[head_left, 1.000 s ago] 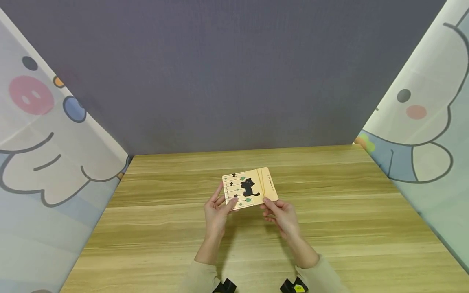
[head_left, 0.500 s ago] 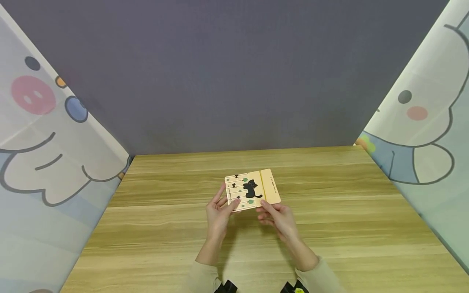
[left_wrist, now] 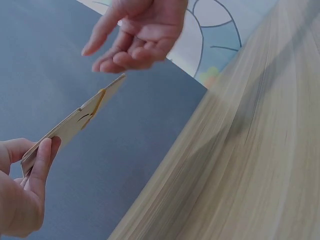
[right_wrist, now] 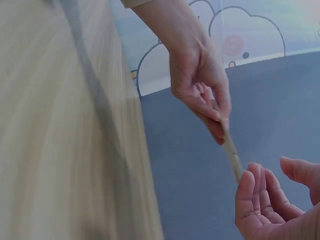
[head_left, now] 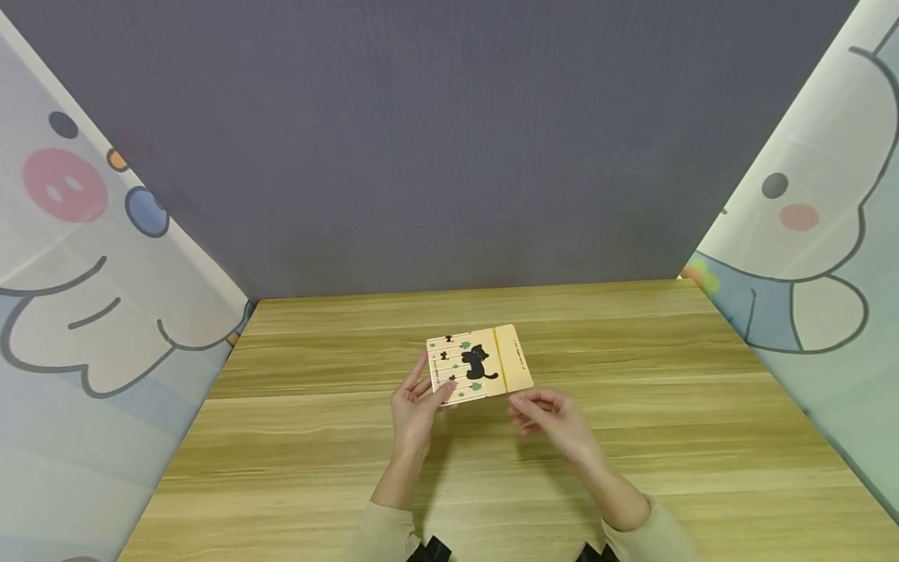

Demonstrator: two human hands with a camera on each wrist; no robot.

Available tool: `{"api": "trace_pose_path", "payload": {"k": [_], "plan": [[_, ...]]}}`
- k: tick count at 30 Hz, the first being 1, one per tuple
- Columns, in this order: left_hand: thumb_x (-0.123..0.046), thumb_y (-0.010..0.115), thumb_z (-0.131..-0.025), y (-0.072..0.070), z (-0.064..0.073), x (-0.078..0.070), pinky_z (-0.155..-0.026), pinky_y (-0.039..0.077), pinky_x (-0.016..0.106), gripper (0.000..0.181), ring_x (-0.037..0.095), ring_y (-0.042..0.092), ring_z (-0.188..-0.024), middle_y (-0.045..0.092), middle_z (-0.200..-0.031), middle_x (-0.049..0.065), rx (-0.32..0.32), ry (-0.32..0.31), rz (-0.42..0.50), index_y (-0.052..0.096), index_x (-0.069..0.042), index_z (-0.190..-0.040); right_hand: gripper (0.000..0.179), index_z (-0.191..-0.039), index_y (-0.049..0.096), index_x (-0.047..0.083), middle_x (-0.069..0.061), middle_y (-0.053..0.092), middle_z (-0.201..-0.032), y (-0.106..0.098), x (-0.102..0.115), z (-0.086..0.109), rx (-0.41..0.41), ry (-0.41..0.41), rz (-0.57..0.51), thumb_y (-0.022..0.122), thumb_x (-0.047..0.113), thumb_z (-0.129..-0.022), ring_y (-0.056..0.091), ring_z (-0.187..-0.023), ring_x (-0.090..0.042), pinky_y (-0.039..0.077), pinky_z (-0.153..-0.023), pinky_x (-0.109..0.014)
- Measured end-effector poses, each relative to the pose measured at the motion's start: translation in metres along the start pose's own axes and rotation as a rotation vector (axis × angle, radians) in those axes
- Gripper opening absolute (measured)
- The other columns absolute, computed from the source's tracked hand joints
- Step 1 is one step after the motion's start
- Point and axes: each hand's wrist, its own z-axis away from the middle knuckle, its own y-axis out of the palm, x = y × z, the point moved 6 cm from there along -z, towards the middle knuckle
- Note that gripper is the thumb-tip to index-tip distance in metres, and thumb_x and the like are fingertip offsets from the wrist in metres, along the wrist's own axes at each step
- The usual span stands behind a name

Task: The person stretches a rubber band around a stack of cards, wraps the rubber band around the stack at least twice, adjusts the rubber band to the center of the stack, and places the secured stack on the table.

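A thin cream notepad (head_left: pixel 516 359) with a black cat print (head_left: pixel 476 362) is held above the table, slightly tilted. Around its right part runs a yellow elastic band (head_left: pixel 500 361). My left hand (head_left: pixel 413 417) pinches the left end, thumb on top and fingers beneath. Just off the lower right corner is my right hand (head_left: pixel 555 421), its fingers loosely bent and holding nothing. In the left wrist view, the notepad (left_wrist: pixel 65 122) appears nearly edge-on, with layered edges. A gap separates thumb and fingers of the right hand (left_wrist: pixel 142 37) there.
The wood-grain table (head_left: pixel 316 437) extends below both hands. A dark grey panel (head_left: pixel 449 156) rises behind it. Cartoon-printed sheets hang at the left (head_left: pixel 105 257) and right (head_left: pixel 815 257).
My right hand has let go of the notepad's lower edge and moved slightly right. The elastic, slanted and spread a second ago, now lies straight across. The left hand keeps its grip.
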Motion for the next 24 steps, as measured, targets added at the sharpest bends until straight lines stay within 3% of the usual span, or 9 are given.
{"api": "trace_pose_path", "payload": {"k": [2, 6, 10, 16, 24], "plan": [[0.015, 0.064, -0.070, 0.000, 0.000, 0.000, -0.055, 0.058, 0.033, 0.066, 0.022, 0.065, -0.069, 0.060, -0.102, 0.025, 0.001, 0.000, 0.000, 0.045, -0.007, -0.129, 0.024, -0.100, 0.060, -0.002, -0.015, 0.064, -0.088, 0.001, 0.021, 0.002, 0.032, -0.075, 0.048, 0.058, 0.017, -0.087, 0.062, -0.073, -0.027, 0.057, -0.060, -0.039], [0.015, 0.064, -0.070, -0.001, 0.000, 0.000, -0.057, 0.057, 0.036, 0.067, 0.022, 0.065, -0.069, 0.060, -0.101, 0.026, 0.005, -0.004, -0.001, 0.045, -0.008, -0.129, 0.020, -0.097, 0.060, -0.007, -0.014, 0.064, -0.083, 0.013, 0.087, 0.011, 0.049, -0.144, 0.169, 0.057, 0.009, -0.086, 0.061, -0.069, -0.022, 0.057, -0.057, -0.038], [0.015, 0.064, -0.070, -0.002, 0.000, 0.001, -0.057, 0.057, 0.036, 0.067, 0.023, 0.065, -0.074, 0.061, -0.099, 0.025, 0.007, -0.011, -0.015, 0.045, -0.008, -0.129, 0.021, -0.094, 0.059, -0.011, -0.017, 0.064, -0.086, 0.019, 0.135, 0.012, 0.016, -0.107, 0.288, 0.060, 0.007, -0.084, 0.061, -0.070, -0.015, 0.057, -0.060, -0.029], [0.015, 0.064, -0.071, -0.002, 0.002, 0.001, -0.057, 0.058, 0.034, 0.066, 0.022, 0.065, -0.072, 0.060, -0.100, 0.025, 0.015, -0.022, -0.016, 0.045, -0.008, -0.130, 0.018, -0.094, 0.062, -0.009, -0.017, 0.064, -0.090, 0.019, 0.160, -0.003, -0.010, -0.159, 0.418, 0.061, 0.005, -0.083, 0.061, -0.076, -0.023, 0.055, -0.065, -0.025], [0.015, 0.063, -0.072, 0.001, 0.003, 0.003, -0.056, 0.058, 0.031, 0.066, 0.019, 0.065, -0.067, 0.058, -0.102, 0.029, 0.045, -0.026, 0.004, 0.043, -0.007, -0.131, 0.018, -0.091, 0.065, -0.002, -0.012, 0.066, -0.088, 0.008, 0.155, -0.038, -0.023, -0.269, 0.549, 0.067, 0.011, -0.080, 0.061, -0.076, -0.020, 0.056, -0.064, -0.031]]}}
